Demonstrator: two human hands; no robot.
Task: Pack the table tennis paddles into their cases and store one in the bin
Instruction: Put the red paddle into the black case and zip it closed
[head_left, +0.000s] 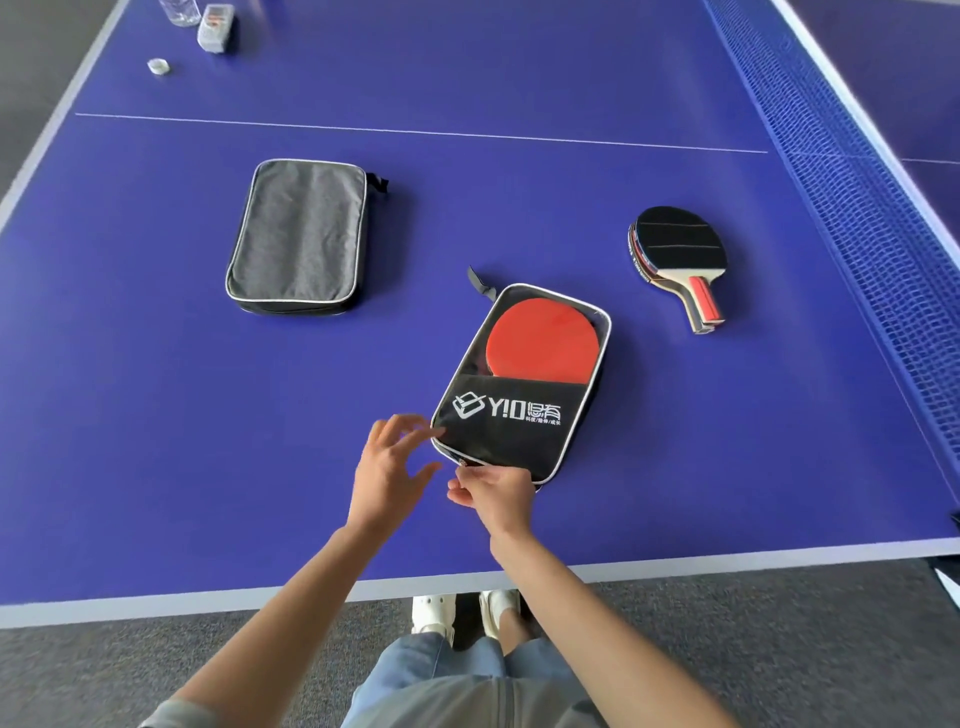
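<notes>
A black case (511, 421) with a clear window and white logo lies near the table's front edge. A red paddle (543, 338) shows through its window. My right hand (498, 493) pinches the zipper at the case's near bottom edge. My left hand (392, 467) hovers with spread fingers at the case's lower left corner, fingertips touching it. A second case (298, 236), grey side up, lies flat to the left. Right of them lies a loose pair of paddles (675, 254), black face up, handle towards me.
The blue table (156, 415) has a white front edge just below my hands. The net (852, 171) runs along the right side. A clear bottle (179, 10), a small plastic box (215, 26) and a tape roll (158, 66) stand at the far left corner.
</notes>
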